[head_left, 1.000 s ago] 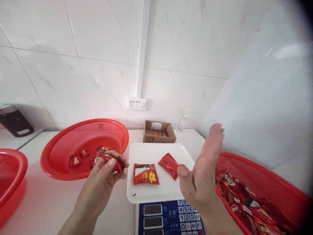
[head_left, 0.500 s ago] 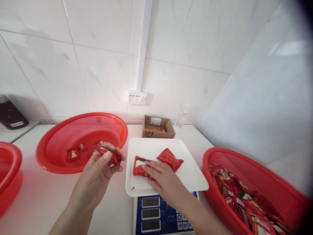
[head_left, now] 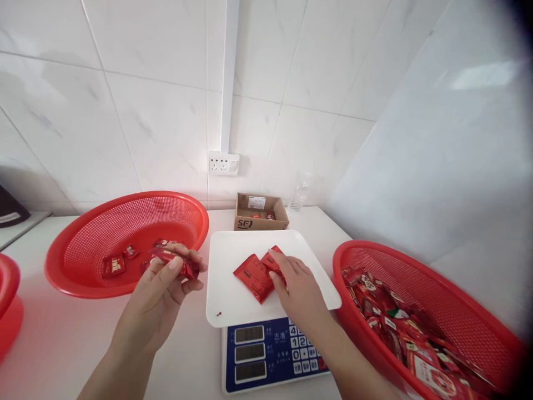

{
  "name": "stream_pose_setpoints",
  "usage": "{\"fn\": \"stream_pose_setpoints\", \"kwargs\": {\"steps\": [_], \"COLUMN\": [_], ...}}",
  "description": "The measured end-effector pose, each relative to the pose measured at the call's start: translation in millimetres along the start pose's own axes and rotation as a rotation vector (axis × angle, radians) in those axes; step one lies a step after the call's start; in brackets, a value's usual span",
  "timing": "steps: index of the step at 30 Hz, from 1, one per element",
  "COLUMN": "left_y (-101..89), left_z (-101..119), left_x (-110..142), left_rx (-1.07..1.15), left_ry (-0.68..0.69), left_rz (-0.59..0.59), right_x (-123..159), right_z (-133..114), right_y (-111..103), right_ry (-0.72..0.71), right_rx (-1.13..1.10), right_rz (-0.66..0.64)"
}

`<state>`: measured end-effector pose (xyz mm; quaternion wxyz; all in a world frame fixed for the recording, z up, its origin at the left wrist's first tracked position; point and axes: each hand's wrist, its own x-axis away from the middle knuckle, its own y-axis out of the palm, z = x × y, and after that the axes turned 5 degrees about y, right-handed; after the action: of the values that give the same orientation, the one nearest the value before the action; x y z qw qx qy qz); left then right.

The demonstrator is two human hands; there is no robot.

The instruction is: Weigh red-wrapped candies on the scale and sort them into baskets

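Small red snack packets (head_left: 189, 269) sit in my left hand (head_left: 160, 291), pinched between thumb and fingers, held up between the red basket and the scale. My right hand (head_left: 302, 286) is over the white tray (head_left: 225, 247) of a digital scale (head_left: 250, 369). Its thumb and fingertips close on a red snack packet (head_left: 272, 256), partly hidden by the fingers. Beside it, overlapping at one corner, another red packet (head_left: 253, 278) lies with a plain, dark-lettered face up. A tiny red bit (head_left: 219, 314) rests near the tray's front left corner.
Left stands a red mesh basket (head_left: 83, 228) with a few packets; part of another red basket (head_left: 7, 283) shows at the edge. Right, a red basket (head_left: 453, 303) holds many packets. Behind the scale are a cardboard box (head_left: 262, 223) and a clear plastic bottle (head_left: 298, 195).
My right hand has come down from above onto the tray and taken hold of a packet. The yellow-lettered packet face no longer shows. My left hand keeps its hold.
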<state>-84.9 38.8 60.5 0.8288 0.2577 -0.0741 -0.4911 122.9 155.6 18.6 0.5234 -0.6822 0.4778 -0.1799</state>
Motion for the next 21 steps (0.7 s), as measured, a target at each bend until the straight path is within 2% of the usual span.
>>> {"fn": "stream_pose_setpoints", "kwargs": {"steps": [3, 8, 15, 21], "left_y": [-0.5, -11.6, -8.2, -4.7], "left_z": [-1, -5, -9, -11], "left_x": [-1, -5, -4, 1], "left_rx": [-0.002, -0.008, -0.073, -0.17], "left_ry": [0.008, 0.018, -0.027, -0.011], "left_rz": [0.003, -0.074, -0.137, -0.128], "right_x": [-2, 0, 7, 6], "right_z": [14, 35, 34, 37], "right_y": [-1, 2, 3, -1], "right_ry": [0.023, 0.103, 0.118, 0.115], "right_rx": [0.15, 0.167, 0.157, 0.009], "right_rz": [0.038, -0.081, -0.061, -0.092]}}
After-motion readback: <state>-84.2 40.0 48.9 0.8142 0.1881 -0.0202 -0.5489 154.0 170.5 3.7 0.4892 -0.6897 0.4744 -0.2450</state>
